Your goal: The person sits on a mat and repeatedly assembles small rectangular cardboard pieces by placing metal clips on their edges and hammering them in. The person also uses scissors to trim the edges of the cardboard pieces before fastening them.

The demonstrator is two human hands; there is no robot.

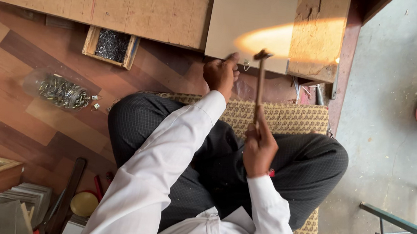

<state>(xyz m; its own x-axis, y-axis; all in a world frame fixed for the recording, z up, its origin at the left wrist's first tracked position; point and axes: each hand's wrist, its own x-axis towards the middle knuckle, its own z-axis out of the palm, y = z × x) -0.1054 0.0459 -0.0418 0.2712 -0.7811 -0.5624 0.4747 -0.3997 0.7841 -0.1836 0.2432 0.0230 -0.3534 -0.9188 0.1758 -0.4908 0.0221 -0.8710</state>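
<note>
The person sat cross-legged on a patterned mat (pixel 287 115) laid over a wood-pattern floor (pixel 32 114), with a bare grey floor (pixel 389 124) to the right. Before the knees lay a pale board (pixel 252 22), flanked by rough plywood sheets (pixel 104 2). The right hand (pixel 259 147) was closed round the handle of a hammer (pixel 260 81), its head raised just above the board's near edge. The left hand (pixel 221 74) pinched something small at that edge, the fingers nearly closed; what they held I could not tell. A small metal hanger clip (pixel 246 65) sat beside them, seemingly not yet fully nailed. To the left stood a wooden box of nails (pixel 111 45) and a clear bag of metal clips (pixel 61 91), so fixing work looked under way, not finished.
</note>
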